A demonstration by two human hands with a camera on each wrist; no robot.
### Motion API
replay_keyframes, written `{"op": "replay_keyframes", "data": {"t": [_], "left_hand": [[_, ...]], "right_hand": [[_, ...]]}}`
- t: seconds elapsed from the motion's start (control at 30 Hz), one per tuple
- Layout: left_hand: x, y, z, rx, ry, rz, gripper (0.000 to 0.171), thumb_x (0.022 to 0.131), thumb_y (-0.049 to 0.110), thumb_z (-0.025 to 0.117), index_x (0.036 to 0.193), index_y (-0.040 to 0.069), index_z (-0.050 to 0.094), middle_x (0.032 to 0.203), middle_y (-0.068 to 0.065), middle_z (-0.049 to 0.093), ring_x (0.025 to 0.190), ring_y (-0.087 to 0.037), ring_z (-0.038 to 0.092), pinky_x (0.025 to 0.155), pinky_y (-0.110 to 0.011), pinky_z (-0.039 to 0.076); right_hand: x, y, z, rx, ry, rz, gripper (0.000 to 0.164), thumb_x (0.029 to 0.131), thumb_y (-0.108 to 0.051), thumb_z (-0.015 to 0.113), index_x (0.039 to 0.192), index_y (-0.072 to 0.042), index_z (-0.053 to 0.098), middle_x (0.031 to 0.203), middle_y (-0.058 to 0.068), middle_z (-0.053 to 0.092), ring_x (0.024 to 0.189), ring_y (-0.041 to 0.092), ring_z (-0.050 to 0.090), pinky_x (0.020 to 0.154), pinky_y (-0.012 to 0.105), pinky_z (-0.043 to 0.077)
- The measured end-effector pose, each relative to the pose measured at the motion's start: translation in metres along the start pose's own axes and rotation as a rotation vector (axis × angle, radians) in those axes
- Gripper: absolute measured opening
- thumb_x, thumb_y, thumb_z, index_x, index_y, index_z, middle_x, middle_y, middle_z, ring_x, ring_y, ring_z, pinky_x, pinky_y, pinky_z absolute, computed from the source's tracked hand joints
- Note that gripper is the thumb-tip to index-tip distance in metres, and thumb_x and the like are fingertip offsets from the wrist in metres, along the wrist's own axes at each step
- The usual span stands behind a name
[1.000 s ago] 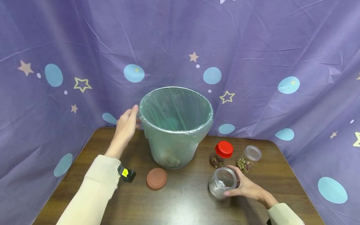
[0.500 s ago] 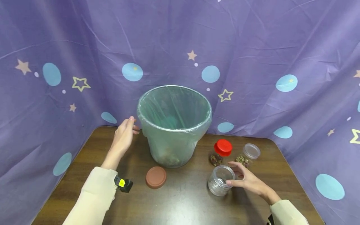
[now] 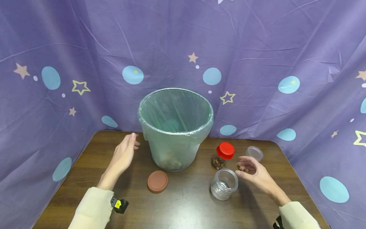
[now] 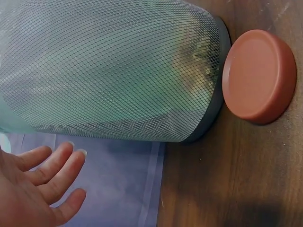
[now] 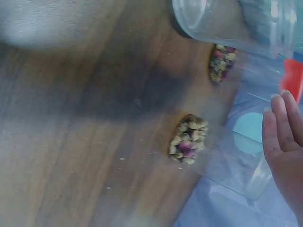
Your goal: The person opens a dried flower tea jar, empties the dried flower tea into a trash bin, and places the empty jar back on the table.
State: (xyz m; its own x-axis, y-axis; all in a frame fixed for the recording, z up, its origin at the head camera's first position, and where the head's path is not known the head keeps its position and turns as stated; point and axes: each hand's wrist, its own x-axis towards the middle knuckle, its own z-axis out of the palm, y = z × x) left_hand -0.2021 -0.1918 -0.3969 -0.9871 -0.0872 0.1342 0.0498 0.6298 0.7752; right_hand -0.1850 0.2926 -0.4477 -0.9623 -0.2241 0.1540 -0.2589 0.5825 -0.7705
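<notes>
My left hand (image 3: 123, 156) is in the air left of a mesh bin (image 3: 173, 149) lined with a green bag; its fingers are loosely bent, apart from the bin and holding nothing. Just right of an open clear jar (image 3: 224, 186), my right hand (image 3: 258, 175) hovers with a gap between thumb and fingers. Behind that hand, partly hidden, stands a clear-lidded jar (image 3: 254, 153); the right wrist view shows dried flower buds (image 5: 188, 139) at its bottom. A jar with a red lid (image 3: 226, 150) also has dried buds in it. The open jar appears to have no buds inside.
A reddish-brown round lid (image 3: 158, 181) lies on the wooden table (image 3: 183, 210) in front of the bin. Crumpled contents show low through the bin's mesh (image 4: 118, 71). A purple curtain (image 3: 171, 38) hangs along the table's back. Small crumbs dot the tabletop.
My right hand has let go of the open jar and shifted right and slightly back. My left hand has come away from the bin's rim, lower and nearer me.
</notes>
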Motion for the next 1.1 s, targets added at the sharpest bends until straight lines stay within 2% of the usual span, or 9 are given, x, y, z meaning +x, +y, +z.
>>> {"op": "replay_keyframes", "data": {"t": [0.17,0.37,0.47,0.7,0.83,0.97,1.1], "left_hand": [[-0.005,-0.007,-0.001,0.038,-0.012,0.032,0.065,0.106,0.050,0.014,0.142,0.005,0.045,0.123,-0.020,0.066,0.114,-0.037,0.063,0.100,-0.056,0.044],[-0.010,-0.017,0.001,0.111,-0.067,0.093,0.061,0.108,0.045,0.016,0.140,0.003,0.046,0.121,-0.020,0.067,0.112,-0.036,0.064,0.097,-0.055,0.046],[-0.012,-0.020,0.003,0.123,-0.095,0.118,0.060,0.108,0.044,0.018,0.140,0.002,0.047,0.121,-0.020,0.067,0.112,-0.036,0.064,0.097,-0.056,0.046],[-0.012,-0.031,0.014,0.165,-0.165,0.156,0.055,0.107,0.044,0.026,0.131,0.004,0.056,0.116,-0.014,0.069,0.112,-0.034,0.064,0.098,-0.055,0.047],[-0.015,-0.040,0.023,0.185,-0.180,0.203,0.050,0.107,0.040,0.033,0.127,0.004,0.061,0.117,-0.013,0.069,0.115,-0.034,0.064,0.100,-0.054,0.047],[-0.019,-0.045,0.035,0.207,-0.165,0.277,0.044,0.106,0.039,0.039,0.121,0.008,0.065,0.117,-0.009,0.069,0.114,-0.031,0.065,0.099,-0.052,0.049],[-0.023,-0.047,0.045,0.238,-0.162,0.347,0.038,0.104,0.038,0.044,0.117,0.011,0.067,0.113,-0.004,0.071,0.110,-0.026,0.067,0.095,-0.048,0.052]], "right_hand": [[0.010,-0.010,-0.006,-0.023,0.018,0.003,0.053,0.088,-0.026,0.074,0.134,-0.013,0.052,0.119,0.009,0.069,0.100,0.010,0.065,0.085,0.025,0.053],[0.024,-0.018,-0.007,-0.033,0.029,-0.002,0.057,0.086,-0.026,0.076,0.135,-0.010,0.052,0.119,0.010,0.067,0.100,0.019,0.065,0.082,0.024,0.054],[0.030,-0.021,-0.006,-0.039,0.030,-0.005,0.058,0.085,-0.026,0.077,0.135,-0.009,0.051,0.121,0.013,0.067,0.102,0.025,0.065,0.083,0.028,0.055],[0.041,-0.024,-0.001,-0.082,0.046,-0.023,0.062,0.083,-0.024,0.079,0.135,-0.007,0.050,0.122,0.015,0.066,0.107,0.032,0.063,0.082,0.031,0.054],[0.045,-0.023,0.002,-0.119,0.054,-0.020,0.064,0.082,-0.023,0.079,0.135,-0.004,0.050,0.122,0.017,0.065,0.109,0.035,0.064,0.080,0.031,0.052],[0.049,-0.022,0.004,-0.121,0.054,-0.006,0.068,0.082,-0.024,0.079,0.137,-0.003,0.048,0.125,0.020,0.063,0.112,0.038,0.062,0.088,0.042,0.052],[0.051,-0.020,0.004,-0.112,0.024,0.023,0.075,0.082,-0.027,0.079,0.142,0.000,0.042,0.129,0.024,0.058,0.116,0.042,0.059,0.097,0.055,0.048]]}}
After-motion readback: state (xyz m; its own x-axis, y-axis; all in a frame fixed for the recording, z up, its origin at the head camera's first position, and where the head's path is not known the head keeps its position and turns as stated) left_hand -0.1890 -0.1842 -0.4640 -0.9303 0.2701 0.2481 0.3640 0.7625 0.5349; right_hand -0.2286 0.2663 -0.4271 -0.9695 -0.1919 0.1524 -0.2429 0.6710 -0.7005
